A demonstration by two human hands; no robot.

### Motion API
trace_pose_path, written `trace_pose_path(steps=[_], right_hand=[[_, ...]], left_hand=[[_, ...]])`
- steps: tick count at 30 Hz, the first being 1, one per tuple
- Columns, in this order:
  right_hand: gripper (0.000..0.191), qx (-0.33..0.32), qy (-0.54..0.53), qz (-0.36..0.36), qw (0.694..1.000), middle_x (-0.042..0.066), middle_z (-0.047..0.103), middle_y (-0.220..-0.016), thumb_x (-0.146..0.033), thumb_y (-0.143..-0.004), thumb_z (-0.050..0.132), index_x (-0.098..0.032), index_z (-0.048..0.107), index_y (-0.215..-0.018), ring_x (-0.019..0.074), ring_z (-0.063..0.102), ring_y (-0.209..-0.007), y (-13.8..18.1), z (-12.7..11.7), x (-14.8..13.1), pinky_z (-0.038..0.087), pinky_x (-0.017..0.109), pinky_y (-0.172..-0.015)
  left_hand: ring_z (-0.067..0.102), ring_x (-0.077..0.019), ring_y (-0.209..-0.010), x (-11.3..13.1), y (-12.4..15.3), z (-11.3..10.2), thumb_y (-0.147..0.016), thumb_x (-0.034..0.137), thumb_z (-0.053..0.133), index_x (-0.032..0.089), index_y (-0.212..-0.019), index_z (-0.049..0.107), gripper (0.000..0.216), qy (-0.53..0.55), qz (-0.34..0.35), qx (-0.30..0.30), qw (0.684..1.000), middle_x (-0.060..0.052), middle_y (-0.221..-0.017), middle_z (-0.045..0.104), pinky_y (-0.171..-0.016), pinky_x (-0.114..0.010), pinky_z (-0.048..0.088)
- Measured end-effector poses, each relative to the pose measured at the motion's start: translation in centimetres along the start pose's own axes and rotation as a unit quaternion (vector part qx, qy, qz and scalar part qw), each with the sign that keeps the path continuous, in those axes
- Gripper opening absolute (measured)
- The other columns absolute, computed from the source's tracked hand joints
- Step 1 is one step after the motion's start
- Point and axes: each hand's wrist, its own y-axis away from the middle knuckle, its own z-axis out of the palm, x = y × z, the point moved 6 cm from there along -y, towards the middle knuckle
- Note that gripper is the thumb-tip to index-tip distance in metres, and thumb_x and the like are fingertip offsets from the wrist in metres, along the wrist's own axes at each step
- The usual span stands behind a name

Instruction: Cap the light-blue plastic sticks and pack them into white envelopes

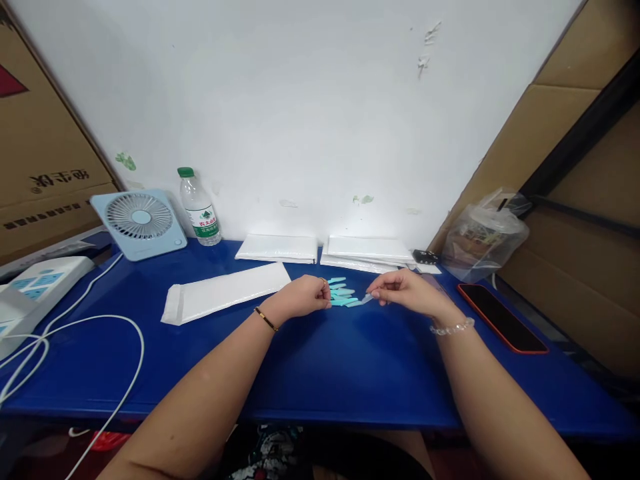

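Note:
Several turquoise eyebrow razors (341,291) lie side by side on the blue table, between my two hands. My left hand (309,295) is closed at their left ends, thumb and fingers pinching the handle of the nearest razor; part of that grip is hidden behind the fingers. On the other side, my right hand (400,291) pinches a small translucent blade cap (367,298) close to the right end of the same razor. Whether the cap touches the razor I cannot make out.
White padded mailers (277,248) and more mailers (367,248) lie along the wall, one long mailer (227,293) at left. Around the table (350,373) stand a blue fan (141,223), water bottle (201,210), white cable (143,340), phone (503,318) and bagged cup (483,237).

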Motion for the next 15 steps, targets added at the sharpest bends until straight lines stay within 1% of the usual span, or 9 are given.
trace_pose_path(steps=[8,11,15], right_hand=[[0.033,0.025,-0.019,0.000,0.999,0.006,0.069,-0.069,-0.043,-0.072,0.068,-0.015,0.071,-0.089,0.0157,0.063,-0.063,-0.4,1.3,-0.3,0.052,0.030,-0.064],[0.035,0.045,-0.032,-0.007,0.998,0.006,0.070,-0.074,-0.045,-0.071,0.068,-0.015,0.071,-0.089,0.0156,0.064,-0.064,-0.6,1.1,-0.1,0.053,0.030,-0.064],[0.036,0.067,-0.035,-0.024,0.997,0.006,0.069,-0.072,-0.045,-0.071,0.069,-0.014,0.071,-0.089,0.0157,0.064,-0.064,-0.6,0.6,0.0,0.054,0.030,-0.065]], left_hand=[[0.055,-0.0148,-0.064,0.1,-0.1,0.0,-0.075,0.035,0.059,0.019,-0.076,0.060,0.016,0.011,0.007,0.006,1.000,-0.001,-0.073,0.062,-0.054,-0.023,0.037],[0.055,-0.0147,-0.065,0.0,-0.2,-0.2,-0.075,0.034,0.059,0.019,-0.076,0.060,0.015,0.017,0.009,0.009,1.000,-0.001,-0.072,0.062,-0.055,-0.024,0.037],[0.054,-0.0140,-0.064,0.0,-0.1,-0.3,-0.073,0.034,0.060,0.018,-0.076,0.061,0.017,0.039,0.002,0.008,0.999,-0.001,-0.072,0.061,-0.056,-0.023,0.037]])
